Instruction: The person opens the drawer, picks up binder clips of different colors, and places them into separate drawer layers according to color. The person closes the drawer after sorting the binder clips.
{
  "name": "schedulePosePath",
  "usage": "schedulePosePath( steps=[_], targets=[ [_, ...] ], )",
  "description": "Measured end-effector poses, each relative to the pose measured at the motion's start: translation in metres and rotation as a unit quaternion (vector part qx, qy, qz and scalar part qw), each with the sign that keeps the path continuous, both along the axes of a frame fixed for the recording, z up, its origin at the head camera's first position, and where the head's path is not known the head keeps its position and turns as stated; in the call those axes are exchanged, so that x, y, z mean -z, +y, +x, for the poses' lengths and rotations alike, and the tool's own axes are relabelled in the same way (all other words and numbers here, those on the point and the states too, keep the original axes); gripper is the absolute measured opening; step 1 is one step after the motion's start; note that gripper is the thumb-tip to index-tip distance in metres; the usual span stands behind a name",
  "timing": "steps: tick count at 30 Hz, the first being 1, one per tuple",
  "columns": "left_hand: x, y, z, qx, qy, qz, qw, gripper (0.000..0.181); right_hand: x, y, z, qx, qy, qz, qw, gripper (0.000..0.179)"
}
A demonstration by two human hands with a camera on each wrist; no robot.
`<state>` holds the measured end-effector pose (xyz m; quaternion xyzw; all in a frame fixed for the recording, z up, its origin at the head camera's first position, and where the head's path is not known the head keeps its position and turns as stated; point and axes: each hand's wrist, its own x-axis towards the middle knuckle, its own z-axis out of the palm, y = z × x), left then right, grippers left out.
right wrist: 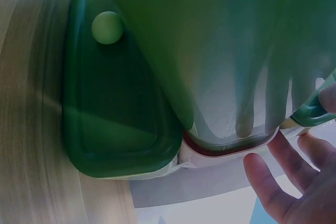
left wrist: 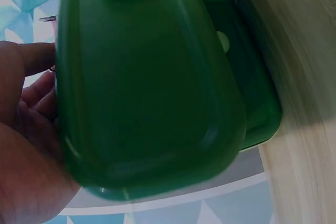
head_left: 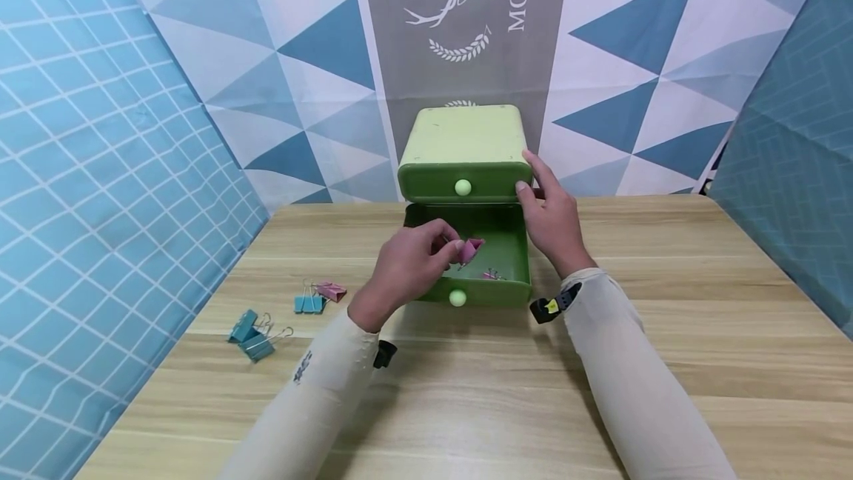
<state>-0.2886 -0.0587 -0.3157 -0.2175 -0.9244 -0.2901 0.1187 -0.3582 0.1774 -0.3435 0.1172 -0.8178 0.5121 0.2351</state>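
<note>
A green drawer cabinet [head_left: 466, 135] with a pale top stands against the back wall, its top drawer closed. Below that, a drawer [head_left: 509, 243] is pulled out, and a small pink binder clip [head_left: 493, 274] lies inside. Over this drawer my left hand [head_left: 415, 261] pinches another pink binder clip [head_left: 470, 249] between thumb and fingers; the left wrist view mostly hides that clip behind the drawer front [left wrist: 152, 77]. My right hand [head_left: 553, 224] rests against the cabinet's right side, fingers spread, fingertips at the top drawer's edge. Both wrist views show a lower drawer [right wrist: 115, 93], closed.
On the table [head_left: 666, 332], left of the cabinet, lie several teal binder clips [head_left: 309, 305] and a pink binder clip [head_left: 331, 290]. Patterned cloth [head_left: 320, 58] covers the back, and blue sheets [head_left: 87, 169] hang at the sides.
</note>
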Motion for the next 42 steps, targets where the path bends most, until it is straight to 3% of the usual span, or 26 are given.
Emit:
schedulePosePath(
  steps=[10, 17, 24, 42],
  targets=[
    [-0.002, 0.015, -0.009, 0.012, 0.001, -0.037, 0.9992, 0.012, 0.000, 0.000, -0.001, 0.004, -0.001, -0.001, 1.0000, 0.049],
    [-0.002, 0.022, -0.012, 0.026, -0.023, -0.063, 0.9974, 0.011, 0.001, 0.000, 0.000, 0.000, 0.003, -0.003, 1.0000, 0.050],
    [-0.001, 0.023, -0.012, 0.026, -0.008, -0.093, 0.9953, 0.009, 0.001, 0.001, 0.000, -0.002, 0.006, -0.002, 1.0000, 0.049],
    [-0.003, 0.017, -0.010, 0.028, 0.014, -0.078, 0.9965, 0.012, 0.001, 0.000, -0.001, 0.004, 0.002, 0.003, 1.0000, 0.050]
  ],
)
